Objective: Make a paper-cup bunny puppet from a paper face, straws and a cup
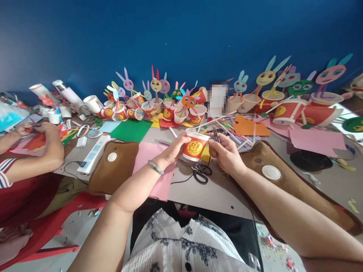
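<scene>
My left hand (178, 150) is closed around the left side of a red and white paper cup (195, 146) with a round gold print. The cup is held upright above the grey table. On its right side, my right hand (227, 153) has its fingers closed on a slim dark tool (216, 134) whose kind I cannot make out. The fingertips of that hand are close to the cup wall; whether they touch it is unclear. Just below the cup lie black-handled scissors (202, 174). A pink paper sheet (153, 166) is under my left wrist.
Paper cups with rabbit-faced figures (155, 85) line the blue wall. Brown cushion-like pads (113, 168) flank my arms. A white power strip (93, 155), a green sheet (132, 129) and loose coloured sticks lie about. At left, a co-worker's arm (42, 155) rests on the table.
</scene>
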Demonstrator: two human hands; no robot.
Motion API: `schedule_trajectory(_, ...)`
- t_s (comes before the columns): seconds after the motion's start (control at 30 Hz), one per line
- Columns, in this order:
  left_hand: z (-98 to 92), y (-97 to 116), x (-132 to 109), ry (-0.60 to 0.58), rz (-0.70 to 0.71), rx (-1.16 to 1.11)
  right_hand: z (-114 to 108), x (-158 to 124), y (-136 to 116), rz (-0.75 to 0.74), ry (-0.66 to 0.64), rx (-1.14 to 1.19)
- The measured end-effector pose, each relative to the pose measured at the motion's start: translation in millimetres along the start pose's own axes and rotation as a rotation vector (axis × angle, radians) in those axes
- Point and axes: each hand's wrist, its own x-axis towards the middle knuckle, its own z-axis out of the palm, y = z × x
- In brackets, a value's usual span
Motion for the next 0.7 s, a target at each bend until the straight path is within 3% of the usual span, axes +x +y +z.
schedule_trajectory(0.13, 1.0, 0.6, 0.7, 0.033, 0.03, 0.062, 1.1, -1.1, -0.1, -0.032, 0.027, -0.06)
schedule_trajectory(0.23, 1.5, -0.1, 1.9, 0.097, 0.106, 0.239, 2.8, -3.2, -2.6, -0.068, 0.06, -0.121)
schedule_trajectory(0.3, 0.7, -2.5, 2.6, 0.128, 0.213, 0.394, 4.0, -4.3, -4.6, -0.084, 0.082, -0.164)
schedule_trajectory(0.5, -3.8, -11.4, 1.2, 0.165, 0.717, 0.95, 4.6, -3.5, -3.6, -0.096, 0.107, -0.197)
schedule_trajectory(0.7, -1.5, -7.7, -2.5, 0.169, 0.886, 1.019, 1.1, -0.1, 2.5, -0.074, 0.081, -0.033)
